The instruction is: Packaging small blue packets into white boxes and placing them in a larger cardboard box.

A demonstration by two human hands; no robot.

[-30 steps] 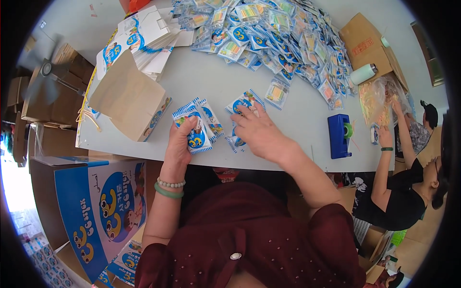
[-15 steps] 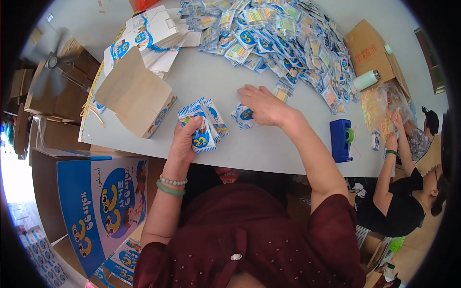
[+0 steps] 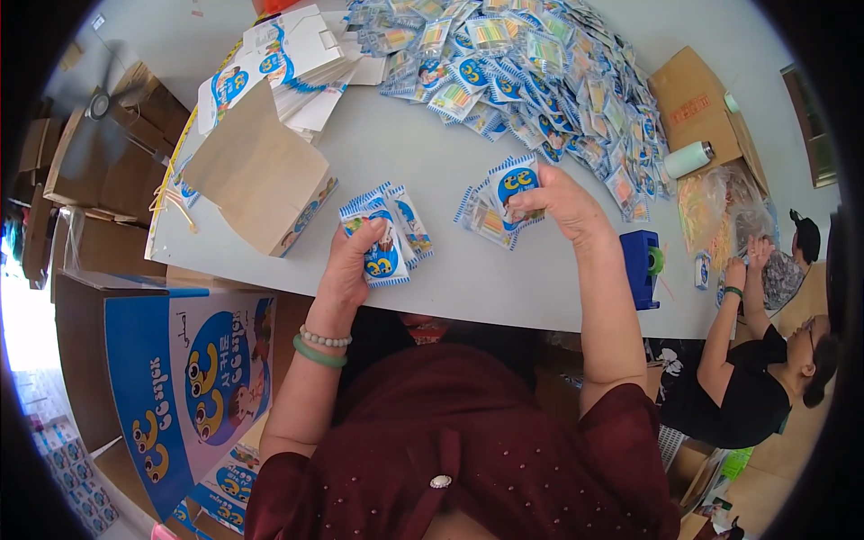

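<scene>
My left hand (image 3: 346, 268) is closed on several small blue-and-white packets (image 3: 387, 261), fanned out over the table, with the thumb pressed on the front one. To the right, my right hand (image 3: 571, 209) pinches a packet (image 3: 517, 183) printed with a blue oval, thumb on its face. Below that packet, more packets (image 3: 481, 221) with clear windows overlap it; I cannot tell whether they are held too or lie on the table. A small carton (image 3: 256, 175) with a raised flap stands open left of my left hand.
A large heap of packets (image 3: 540, 76) covers the far table. Flat white cartons (image 3: 292, 63) are stacked far left. At right are a blue tape dispenser (image 3: 641, 270), a pale green bottle (image 3: 688, 160) and a cardboard box (image 3: 697, 99). Another person (image 3: 738, 387) works there; a big printed box (image 3: 193, 387) stands lower left.
My right hand has moved right from the packets on the table and now pinches one raised packet. My left hand keeps its packets nearly in place. The co-worker's hands have come together.
</scene>
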